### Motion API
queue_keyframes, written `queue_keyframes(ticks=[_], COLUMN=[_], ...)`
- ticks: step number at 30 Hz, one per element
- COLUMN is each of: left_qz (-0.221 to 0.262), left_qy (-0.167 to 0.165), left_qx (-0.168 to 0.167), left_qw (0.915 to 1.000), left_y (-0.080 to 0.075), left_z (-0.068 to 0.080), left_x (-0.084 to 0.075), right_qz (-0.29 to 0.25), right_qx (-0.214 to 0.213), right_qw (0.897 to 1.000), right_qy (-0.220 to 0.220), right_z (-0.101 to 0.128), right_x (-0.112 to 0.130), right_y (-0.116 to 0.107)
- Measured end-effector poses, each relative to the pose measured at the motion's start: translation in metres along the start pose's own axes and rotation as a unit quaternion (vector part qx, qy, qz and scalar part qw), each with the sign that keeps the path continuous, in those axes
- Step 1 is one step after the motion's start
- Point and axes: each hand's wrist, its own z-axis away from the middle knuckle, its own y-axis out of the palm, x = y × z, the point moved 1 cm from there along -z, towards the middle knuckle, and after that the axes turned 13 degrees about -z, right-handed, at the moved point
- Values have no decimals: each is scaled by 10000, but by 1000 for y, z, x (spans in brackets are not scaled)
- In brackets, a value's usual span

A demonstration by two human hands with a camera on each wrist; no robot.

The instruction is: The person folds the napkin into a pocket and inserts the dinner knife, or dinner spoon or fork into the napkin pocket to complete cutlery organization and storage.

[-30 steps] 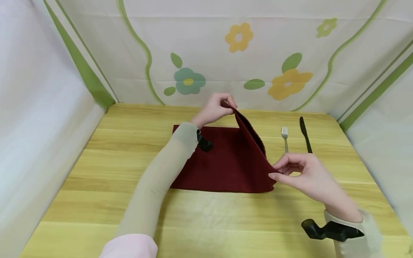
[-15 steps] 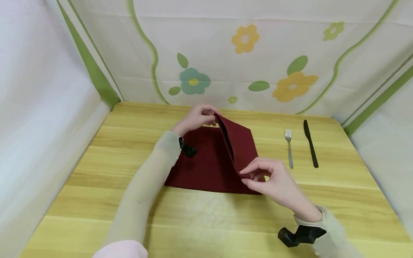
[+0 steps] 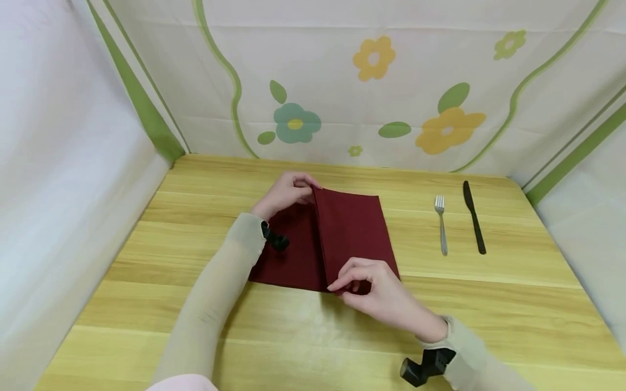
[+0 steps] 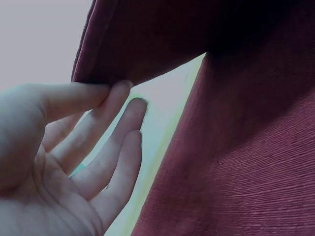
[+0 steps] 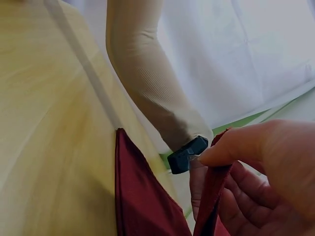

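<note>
A dark red cloth napkin (image 3: 357,228) lies on the wooden table, its right part folded over toward the left with the folded edge raised. My left hand (image 3: 288,191) pinches the far corner of that flap; in the left wrist view the thumb and index finger of the left hand (image 4: 83,132) meet at the cloth's corner, the other fingers loosely bent below. At the near corner of the flap, my right hand (image 3: 374,285) pinches the cloth. The right wrist view shows the thumb of the right hand (image 5: 266,162) pressed on the raised napkin edge (image 5: 214,191).
To the right of the napkin lie a silver fork (image 3: 442,222) and a black table knife (image 3: 474,217), side by side. A white curtain (image 3: 332,81) with printed flowers stands behind the wooden table (image 3: 313,342). Plain white cloth walls (image 3: 73,163) flank the table.
Both hands have moved left and down, bringing the napkin's right part over onto its left part. The flap now lies lower, and the fork and knife are fully uncovered.
</note>
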Motion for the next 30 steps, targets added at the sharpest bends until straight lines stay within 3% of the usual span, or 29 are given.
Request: queue_keyframes(ticks=[8,12,17,21,25,30], left_qz=[35,-273,-1039,-1349,-1384,-1074], left_qy=[-900,-1149,-1310,-1393,-1322,-1115], left_qx=[223,178,296,300,211,-150], left_qw=[9957,9928,9855,9806,9813,9878], left_y=[8,12,14,15,17,17], left_z=[11,21,31,35,35,32], left_x=[4,8,11,11,10,4], right_qz=[-76,-100,-78,-112,-155,73], right_qx=[-167,-286,-354,-350,-310,-226], right_qw=[9997,9988,9982,9985,9990,9997], right_qy=[159,375,472,405,286,-14], right_z=[-2,-3,-3,-2,-3,-3], right_x=[-9,-13,-15,-15,-15,-11], right_y=[3,3,3,4,4,4])
